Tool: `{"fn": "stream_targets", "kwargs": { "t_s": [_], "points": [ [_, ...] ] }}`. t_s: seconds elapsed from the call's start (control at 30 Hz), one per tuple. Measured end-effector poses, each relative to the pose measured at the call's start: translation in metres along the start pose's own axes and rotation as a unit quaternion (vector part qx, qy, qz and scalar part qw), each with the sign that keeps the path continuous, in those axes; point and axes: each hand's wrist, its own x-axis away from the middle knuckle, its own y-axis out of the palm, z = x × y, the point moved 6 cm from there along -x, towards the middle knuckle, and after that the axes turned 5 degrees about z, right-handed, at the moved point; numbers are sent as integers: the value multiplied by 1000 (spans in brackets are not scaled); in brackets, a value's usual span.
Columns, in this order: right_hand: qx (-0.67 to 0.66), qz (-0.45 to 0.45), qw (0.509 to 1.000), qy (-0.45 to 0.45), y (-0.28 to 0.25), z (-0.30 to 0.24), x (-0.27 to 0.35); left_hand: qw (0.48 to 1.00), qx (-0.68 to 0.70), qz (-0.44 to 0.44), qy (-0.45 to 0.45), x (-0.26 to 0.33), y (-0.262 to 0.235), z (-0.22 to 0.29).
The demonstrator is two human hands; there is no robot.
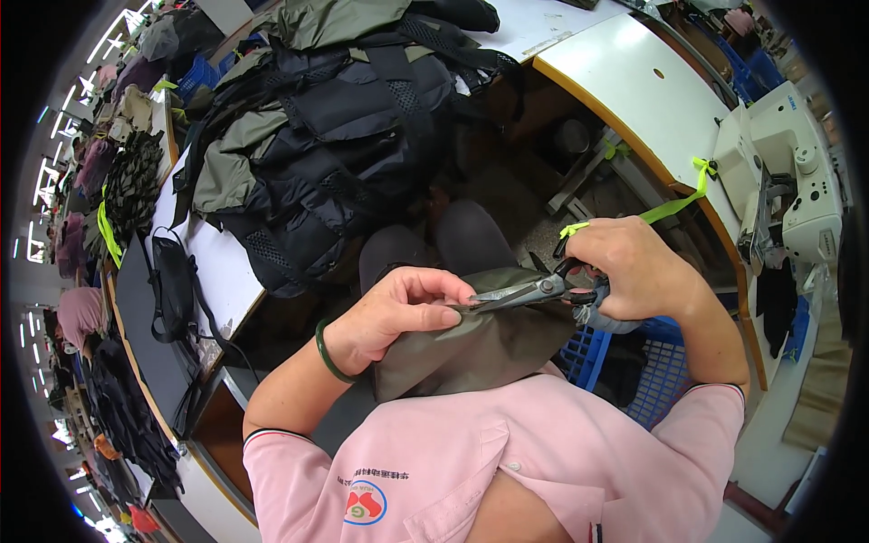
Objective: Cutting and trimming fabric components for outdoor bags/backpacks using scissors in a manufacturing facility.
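A pair of scissors with dark handles is in my right hand, whose fingers are wrapped round the grips. Its blades point left and lie at the upper edge of an olive-green piece of fabric draped over my lap. My left hand pinches that edge between thumb and fingers, right by the blade tips. A bright yellow-green strap runs from the scissors' handle up to the table edge at the right. Whether the blades are cutting anything cannot be seen.
Black and olive backpacks are heaped on the white table ahead. At the right stands a white sewing machine on a curved white tabletop. A blue plastic basket sits beside my lap, below my right arm. Black straps lie at the left.
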Motion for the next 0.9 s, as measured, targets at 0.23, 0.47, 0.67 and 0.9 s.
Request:
{"fn": "stream_targets", "kwargs": {
  "t_s": [0.23, 0.47, 0.67, 0.9],
  "points": [
    [16, 41, 999, -25, -2, -5, 0, 1000, 10, -3, 0, 1, 1, -1],
    [29, 16, 999, -31, 3, 0, 2, 1000, 11, -20, 3, 2, 2, -1],
    [-46, 16, 999, 22, 0, 3, -1, 1000, -3, -14, 12, 4, 7, 4],
    [-427, 35, 899, 92, 24, -25, -25, 994, -79, -11, 77, -2, 17, 10]
  ]
}}
